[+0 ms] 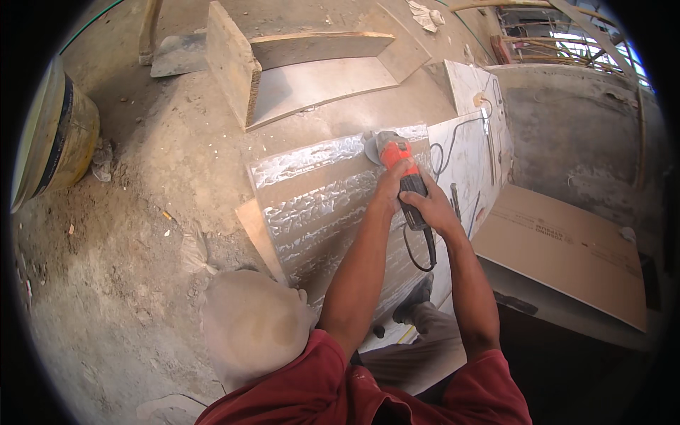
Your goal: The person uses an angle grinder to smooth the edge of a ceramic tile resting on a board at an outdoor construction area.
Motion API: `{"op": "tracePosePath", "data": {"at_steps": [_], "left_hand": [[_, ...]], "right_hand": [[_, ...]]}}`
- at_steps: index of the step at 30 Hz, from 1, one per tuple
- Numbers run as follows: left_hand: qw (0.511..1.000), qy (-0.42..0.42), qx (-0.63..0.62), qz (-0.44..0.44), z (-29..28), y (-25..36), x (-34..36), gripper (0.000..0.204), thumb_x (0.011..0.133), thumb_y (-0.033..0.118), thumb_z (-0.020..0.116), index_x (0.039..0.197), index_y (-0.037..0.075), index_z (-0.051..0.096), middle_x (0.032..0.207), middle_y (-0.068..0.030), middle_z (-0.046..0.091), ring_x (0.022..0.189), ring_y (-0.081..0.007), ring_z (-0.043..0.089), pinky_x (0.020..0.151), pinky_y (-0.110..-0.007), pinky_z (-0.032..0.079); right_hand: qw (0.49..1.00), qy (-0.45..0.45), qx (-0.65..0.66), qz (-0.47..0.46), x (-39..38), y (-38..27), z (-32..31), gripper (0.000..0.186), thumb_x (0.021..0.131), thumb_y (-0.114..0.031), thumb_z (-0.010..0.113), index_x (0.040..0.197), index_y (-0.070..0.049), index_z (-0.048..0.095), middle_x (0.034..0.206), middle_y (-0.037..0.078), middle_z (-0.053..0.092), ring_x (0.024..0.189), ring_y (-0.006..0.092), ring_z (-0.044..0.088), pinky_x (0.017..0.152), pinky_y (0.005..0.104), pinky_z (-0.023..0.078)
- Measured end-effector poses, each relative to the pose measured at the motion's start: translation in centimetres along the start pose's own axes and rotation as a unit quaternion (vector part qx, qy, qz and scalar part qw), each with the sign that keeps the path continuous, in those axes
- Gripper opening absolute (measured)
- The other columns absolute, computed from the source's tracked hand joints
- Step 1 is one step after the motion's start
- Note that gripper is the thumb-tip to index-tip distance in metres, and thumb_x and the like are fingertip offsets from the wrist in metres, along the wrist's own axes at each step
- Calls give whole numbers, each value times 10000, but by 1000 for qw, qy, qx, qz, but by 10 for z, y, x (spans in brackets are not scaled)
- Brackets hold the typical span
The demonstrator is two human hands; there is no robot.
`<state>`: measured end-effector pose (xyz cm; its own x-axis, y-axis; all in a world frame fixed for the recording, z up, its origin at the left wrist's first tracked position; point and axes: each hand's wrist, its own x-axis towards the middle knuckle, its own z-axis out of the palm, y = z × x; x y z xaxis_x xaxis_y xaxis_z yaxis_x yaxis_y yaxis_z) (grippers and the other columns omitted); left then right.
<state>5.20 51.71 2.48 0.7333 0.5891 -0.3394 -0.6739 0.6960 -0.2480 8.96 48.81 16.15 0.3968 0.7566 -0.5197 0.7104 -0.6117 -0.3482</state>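
Both hands are closed around a red and black angle grinder [398,157]. My left hand [391,185] grips it near its red front, and my right hand [431,204] wraps the black body behind. The cutting disc [372,149] is at the far part of a board [333,172] laid flat in front of me. The board is brown with shiny, crinkled silver stripes. I cannot tell whether the disc touches it. A black cord [418,261] loops from the grinder's rear end.
A wooden trough-like frame [322,85] lies beyond the board. A bucket [74,134] stands at the left. On the right are a brown sheet [567,248], a low grey wall [581,142] and white panels [464,134] with a cable across them. A shoe [413,299] rests nearby.
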Motion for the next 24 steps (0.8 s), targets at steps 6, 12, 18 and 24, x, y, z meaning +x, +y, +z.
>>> {"op": "tracePosePath", "data": {"at_steps": [6, 12, 18, 24], "left_hand": [[1000, 12, 17, -6, 1, -1, -1, 323, 876, 257, 669, 1056, -6, 616, 903, -93, 650, 746, -209, 664, 668, -348, 556], [1000, 11, 15, -7, 0, -1, -1, 335, 865, 263, 689, 1054, -4, 618, 883, -89, 649, 726, -205, 663, 649, -343, 554], [999, 30, 25, 0, 1, 3, -5, 321, 865, 258, 701, 1043, 5, 617, 843, -84, 646, 674, -209, 658, 603, -351, 551], [1000, 13, 3, 0, 1, 1, -1, 308, 874, 257, 686, 1043, 9, 613, 847, -84, 644, 682, -207, 655, 601, -357, 551]], "right_hand": [[998, -5, 47, -35, 0, 14, 4, 833, 819, -155, 687, 1512, 52, 274, 1123, 125, 623, 940, 173, 603, 825, 285, 495], [999, 11, 43, -21, -2, 11, 6, 842, 826, -158, 689, 1518, 53, 258, 1119, 116, 618, 927, 162, 592, 821, 281, 490], [998, -8, 67, -7, -7, -2, 4, 819, 821, -212, 694, 1502, 27, 308, 1158, 147, 626, 993, 198, 604, 871, 306, 482], [999, -9, 30, 10, -4, -6, 0, 820, 799, -273, 712, 1482, 12, 360, 1182, 179, 636, 1061, 238, 617, 916, 326, 475]]}}
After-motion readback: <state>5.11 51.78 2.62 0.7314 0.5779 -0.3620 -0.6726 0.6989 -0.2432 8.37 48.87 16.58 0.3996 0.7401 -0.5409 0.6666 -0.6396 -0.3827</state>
